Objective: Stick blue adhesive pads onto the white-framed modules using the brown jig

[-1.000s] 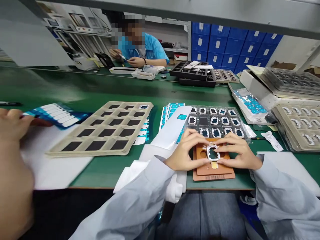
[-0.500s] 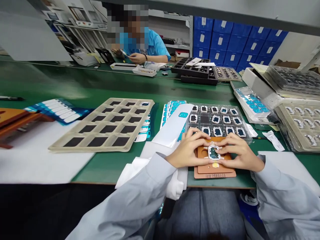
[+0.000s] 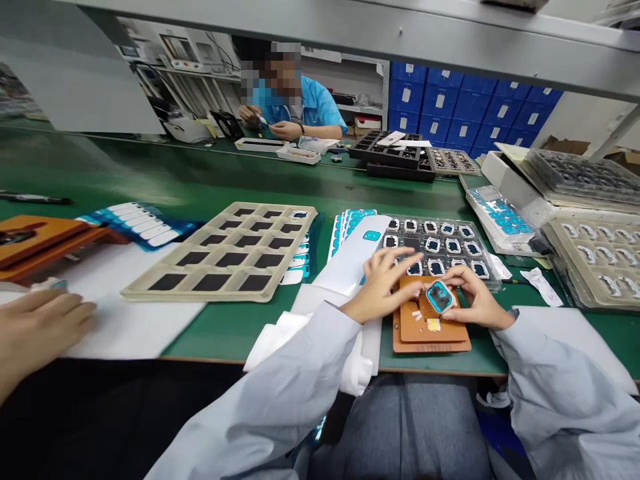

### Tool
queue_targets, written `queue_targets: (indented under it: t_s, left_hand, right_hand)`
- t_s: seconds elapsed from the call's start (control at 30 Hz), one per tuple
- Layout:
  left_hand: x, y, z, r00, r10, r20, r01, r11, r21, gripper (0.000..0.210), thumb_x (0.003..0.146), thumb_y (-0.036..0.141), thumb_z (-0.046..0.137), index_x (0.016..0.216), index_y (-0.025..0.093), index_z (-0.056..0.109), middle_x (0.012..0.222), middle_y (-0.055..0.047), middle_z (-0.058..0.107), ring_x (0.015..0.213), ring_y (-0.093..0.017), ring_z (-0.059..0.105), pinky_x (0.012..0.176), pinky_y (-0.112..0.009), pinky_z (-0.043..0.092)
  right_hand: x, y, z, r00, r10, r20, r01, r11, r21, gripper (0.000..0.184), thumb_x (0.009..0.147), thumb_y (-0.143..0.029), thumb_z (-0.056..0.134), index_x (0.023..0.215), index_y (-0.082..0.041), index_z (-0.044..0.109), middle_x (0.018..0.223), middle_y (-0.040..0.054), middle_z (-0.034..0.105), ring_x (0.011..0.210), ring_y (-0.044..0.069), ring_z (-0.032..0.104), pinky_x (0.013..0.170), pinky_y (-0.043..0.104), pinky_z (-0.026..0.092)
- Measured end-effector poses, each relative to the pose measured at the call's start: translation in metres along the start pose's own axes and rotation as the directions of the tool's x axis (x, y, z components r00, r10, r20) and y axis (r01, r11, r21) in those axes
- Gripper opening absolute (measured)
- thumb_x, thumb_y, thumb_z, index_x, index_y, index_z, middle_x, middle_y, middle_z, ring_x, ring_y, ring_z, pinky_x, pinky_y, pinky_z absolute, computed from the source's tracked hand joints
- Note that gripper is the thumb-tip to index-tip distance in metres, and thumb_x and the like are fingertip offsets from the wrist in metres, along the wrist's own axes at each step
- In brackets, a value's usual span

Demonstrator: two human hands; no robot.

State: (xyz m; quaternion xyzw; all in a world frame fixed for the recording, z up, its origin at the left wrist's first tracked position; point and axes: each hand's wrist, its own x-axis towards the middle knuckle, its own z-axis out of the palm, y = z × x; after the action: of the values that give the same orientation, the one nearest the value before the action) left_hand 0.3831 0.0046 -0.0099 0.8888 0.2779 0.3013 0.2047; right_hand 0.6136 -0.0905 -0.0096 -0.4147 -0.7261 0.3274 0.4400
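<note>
My right hand (image 3: 473, 300) holds a small white watch-case frame (image 3: 440, 298) between thumb and fingers. The frame is tilted, and its face shows a blue border around a dark middle. Just left of it is my left hand (image 3: 383, 283), its fingers spread and apart with nothing between them. Under both hands lies an orange fixture plate (image 3: 433, 343) with a small yellow patch. Behind the hands, a clear tray (image 3: 417, 243) carries rows of similar white frames. A pale sheet with one blue sticker (image 3: 371, 235) lies beyond my left hand.
A beige compartment tray (image 3: 200, 293) stands to the left. At the far left, another person's hand (image 3: 45, 323) is over white foam near an orange fixture (image 3: 45, 233). A person in blue (image 3: 320, 100) sits opposite. Stacked trays (image 3: 590, 230) stand right; an overhead beam crosses above.
The frame has been lifted off the orange plate in my right hand and turned, now showing blue. My left hand has let go and opened. Another person's hand has appeared at left.
</note>
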Motion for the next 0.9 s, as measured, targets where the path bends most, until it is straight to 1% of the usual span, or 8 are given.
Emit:
queue_targets:
  t_s: [0.03, 0.13, 0.2, 0.27, 0.43, 0.63, 0.8, 0.9]
  left_hand:
    - [0.003, -0.004, -0.001, 0.987, -0.115, -0.112, 0.122, 0.991, 0.061, 0.047, 0.098, 0.054, 0.043, 0.138, 0.031, 0.053, 0.144, -0.007, 0.048, 0.133, -0.030, 0.034, 0.110, -0.052, 0.027]
    - [0.014, -0.016, -0.007, 0.862, -0.361, -0.356, 0.448, 0.872, 0.198, 0.037, 0.097, 0.037, 0.046, 0.129, 0.023, 0.058, 0.140, -0.012, 0.052, 0.133, -0.030, 0.038, 0.108, -0.055, 0.026]
    - [0.019, -0.023, -0.009, 0.822, -0.432, -0.370, 0.537, 0.803, 0.256, 0.040, 0.095, 0.034, 0.048, 0.132, 0.020, 0.055, 0.145, -0.014, 0.048, 0.136, -0.031, 0.037, 0.109, -0.057, 0.025]
    - [0.021, -0.029, -0.011, 0.813, -0.476, -0.335, 0.570, 0.767, 0.294, 0.047, 0.095, 0.037, 0.048, 0.137, 0.016, 0.050, 0.149, -0.016, 0.044, 0.137, -0.032, 0.036, 0.111, -0.058, 0.024]
    - [0.020, -0.037, -0.012, 0.780, -0.556, -0.287, 0.625, 0.714, 0.317, 0.051, 0.094, 0.038, 0.048, 0.139, 0.014, 0.047, 0.140, -0.019, 0.055, 0.135, -0.036, 0.039, 0.109, -0.065, 0.024]
    - [0.019, -0.040, -0.013, 0.838, -0.434, -0.330, 0.540, 0.743, 0.395, 0.044, 0.094, 0.032, 0.048, 0.133, 0.015, 0.054, 0.123, -0.019, 0.066, 0.125, -0.039, 0.047, 0.101, -0.067, 0.028]
    - [0.015, -0.036, -0.011, 0.892, -0.185, -0.413, 0.374, 0.816, 0.442, 0.038, 0.097, 0.032, 0.044, 0.130, 0.018, 0.057, 0.126, -0.017, 0.065, 0.125, -0.038, 0.048, 0.101, -0.067, 0.023]
    - [0.012, -0.037, -0.009, 0.905, -0.009, -0.424, 0.233, 0.847, 0.478, 0.037, 0.100, 0.034, 0.040, 0.128, 0.019, 0.057, 0.125, -0.015, 0.066, 0.123, -0.037, 0.051, 0.102, -0.065, 0.019]
  right_hand:
    - [0.002, 0.002, -0.005, 0.999, 0.032, 0.005, -0.032, 0.999, 0.022, 0.055, 0.077, -0.050, 0.081, 0.113, -0.025, 0.048, 0.107, 0.0071, 0.065, 0.099, 0.024, 0.066, 0.085, 0.034, 0.053]
    - [0.022, 0.008, -0.027, 0.997, 0.049, -0.057, -0.054, 0.996, -0.076, 0.053, 0.079, -0.052, 0.078, 0.116, -0.025, 0.050, 0.104, 0.0070, 0.068, 0.094, 0.025, 0.067, 0.075, 0.033, 0.053]
    - [0.047, 0.015, -0.041, 0.994, 0.013, -0.110, -0.047, 0.947, -0.317, 0.048, 0.081, -0.048, 0.075, 0.117, -0.024, 0.054, 0.101, 0.0069, 0.069, 0.085, 0.024, 0.066, 0.071, 0.034, 0.052]
    - [0.076, 0.024, -0.047, 0.995, -0.015, -0.103, -0.046, 0.827, -0.560, 0.044, 0.080, -0.040, 0.074, 0.117, -0.021, 0.058, 0.103, 0.0084, 0.070, 0.082, 0.025, 0.065, 0.074, 0.038, 0.052]
    - [0.120, 0.048, -0.031, 0.999, -0.049, -0.005, 0.030, 0.701, -0.713, 0.031, 0.079, -0.021, 0.074, 0.110, -0.020, 0.069, 0.112, 0.0082, 0.072, 0.097, 0.029, 0.066, 0.087, 0.043, 0.051]
    - [0.121, 0.051, -0.024, 0.983, -0.182, 0.024, 0.132, 0.609, -0.782, 0.019, 0.086, -0.015, 0.067, 0.104, -0.018, 0.071, 0.111, 0.0081, 0.072, 0.102, 0.026, 0.065, 0.092, 0.042, 0.048]
    - [0.110, 0.026, -0.022, 0.949, -0.314, -0.031, 0.166, 0.581, -0.797, 0.020, 0.095, -0.021, 0.056, 0.111, -0.018, 0.068, 0.120, 0.0092, 0.066, 0.111, 0.024, 0.056, 0.096, 0.040, 0.043]
    - [0.103, 0.014, -0.012, 0.930, -0.364, -0.047, 0.162, 0.522, -0.837, 0.025, 0.094, -0.028, 0.061, 0.117, -0.021, 0.066, 0.129, 0.0082, 0.062, 0.114, 0.028, 0.050, 0.097, 0.043, 0.039]
